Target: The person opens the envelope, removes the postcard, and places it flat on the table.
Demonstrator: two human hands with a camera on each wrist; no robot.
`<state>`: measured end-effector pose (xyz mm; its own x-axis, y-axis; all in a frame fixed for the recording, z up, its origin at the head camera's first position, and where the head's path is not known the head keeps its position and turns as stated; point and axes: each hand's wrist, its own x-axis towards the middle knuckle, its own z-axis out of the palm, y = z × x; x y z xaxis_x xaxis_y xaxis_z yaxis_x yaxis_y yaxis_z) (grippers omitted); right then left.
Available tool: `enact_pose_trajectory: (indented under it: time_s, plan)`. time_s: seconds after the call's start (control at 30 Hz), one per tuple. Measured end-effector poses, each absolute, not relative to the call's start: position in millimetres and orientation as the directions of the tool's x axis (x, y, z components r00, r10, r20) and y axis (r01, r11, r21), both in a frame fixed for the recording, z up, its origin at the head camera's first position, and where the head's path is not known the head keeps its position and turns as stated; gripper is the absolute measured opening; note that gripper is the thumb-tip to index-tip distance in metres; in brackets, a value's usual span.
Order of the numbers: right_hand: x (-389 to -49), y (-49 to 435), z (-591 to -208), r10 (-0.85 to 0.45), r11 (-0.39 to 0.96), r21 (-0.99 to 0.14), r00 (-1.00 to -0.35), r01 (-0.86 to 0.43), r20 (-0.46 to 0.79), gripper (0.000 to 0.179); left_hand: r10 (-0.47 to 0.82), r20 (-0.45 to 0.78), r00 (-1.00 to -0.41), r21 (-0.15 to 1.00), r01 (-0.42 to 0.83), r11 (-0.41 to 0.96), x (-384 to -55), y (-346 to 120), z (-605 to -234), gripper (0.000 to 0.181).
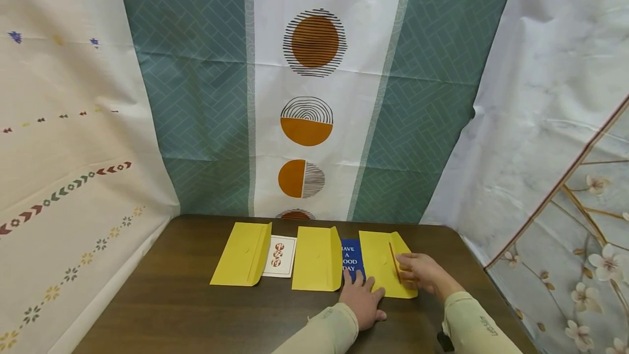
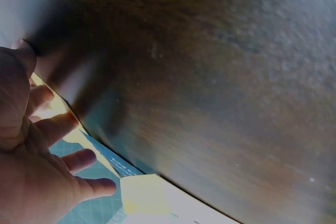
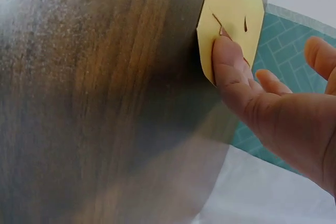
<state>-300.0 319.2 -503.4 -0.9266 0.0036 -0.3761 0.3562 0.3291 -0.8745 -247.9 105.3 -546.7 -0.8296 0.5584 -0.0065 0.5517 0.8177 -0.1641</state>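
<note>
My left hand (image 1: 362,302) lies with spread fingers across the lower edges of a blue card (image 1: 351,253) with white lettering and the right-hand yellow envelope (image 1: 375,258). In the left wrist view the fingers of this hand (image 2: 42,156) are straight and apart. My right hand (image 1: 426,273) touches the flap side of that same envelope with its fingertips, beside a thin reddish-brown line; whether it is a slit or a strip, I cannot tell. The right wrist view shows the thumb of this hand (image 3: 283,108) apart from the fingers on the yellow paper (image 3: 231,3).
Left of the blue card lie a middle yellow envelope (image 1: 314,258), a white card (image 1: 280,255) with red motifs and a left yellow envelope (image 1: 241,253). All are in a row on the dark wooden table (image 1: 206,316). Patterned cloth (image 1: 206,97) hangs behind.
</note>
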Motion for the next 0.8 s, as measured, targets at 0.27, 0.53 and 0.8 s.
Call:
enact_pose_trajectory:
  time_s: [0.27, 0.53, 0.8]
  plan:
    - [-303, 320, -507, 0.025, 0.296, -0.873, -0.917, 0.387, -0.398, 0.078, 0.561, -0.017, -0.828, -0.132, 0.558, 0.819, -239, 99, -529, 0.055]
    - [-306, 320, -510, 0.022, 0.237, -0.891, -0.919, 0.387, -0.393, 0.076, 0.559, -0.01, -0.829, -0.143, 0.554, 0.82, -240, 99, -532, 0.054]
    - [-306, 320, -519, 0.042, 0.22, -0.905, -0.93, 0.365, -0.365, 0.067, 0.549, 0.002, -0.836, -0.177, 0.54, 0.823, -251, 107, -556, 0.056]
